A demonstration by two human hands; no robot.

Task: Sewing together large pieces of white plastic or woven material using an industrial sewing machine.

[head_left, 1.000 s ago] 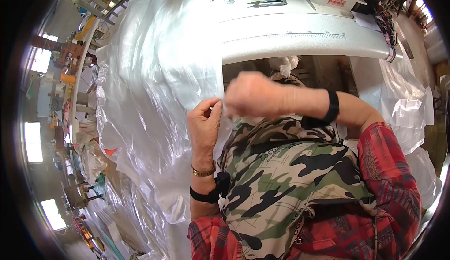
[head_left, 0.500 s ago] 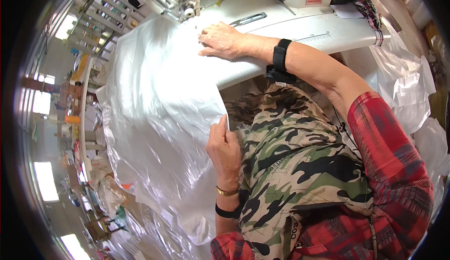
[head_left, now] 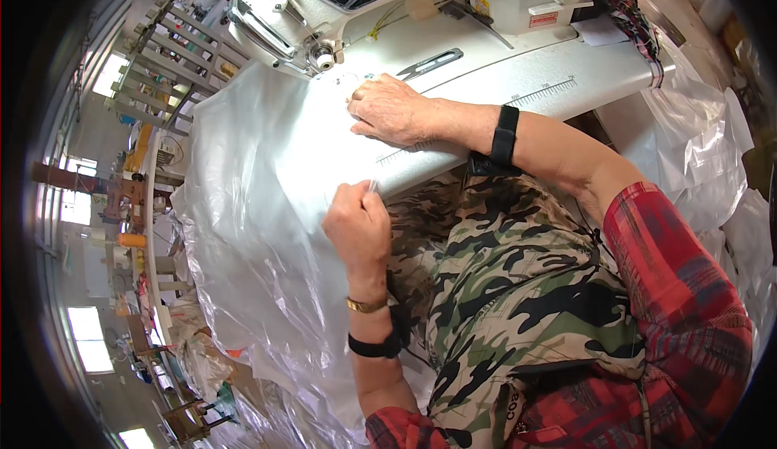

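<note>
A large sheet of translucent white plastic film (head_left: 259, 182) drapes over the left part of the sewing machine (head_left: 295, 24) bed and hangs down toward my lap. My left hand (head_left: 358, 226) is closed at the sheet's near right edge, with a bit of film showing at thumb and forefinger. Curled at the sheet beside the machine's needle area is my right hand (head_left: 392, 111), its fingertips bent under and partly hidden. Bright lamp light washes out the film around those fingers, and the needle itself cannot be made out.
A ruler scale (head_left: 542, 87) runs along the bed's front edge. A slotted metal plate (head_left: 429, 64) lies behind my right hand. More plastic film (head_left: 696, 149) hangs at the right, and a bundle of dark and red cords (head_left: 635, 32) sits by the bed's end. Slatted metal racking (head_left: 182, 56) stands far left.
My left hand has moved up and left, bringing the film's edge nearer the bed. The right hand has curled its fingers and shifted slightly. The view shows more of the machine's top.
</note>
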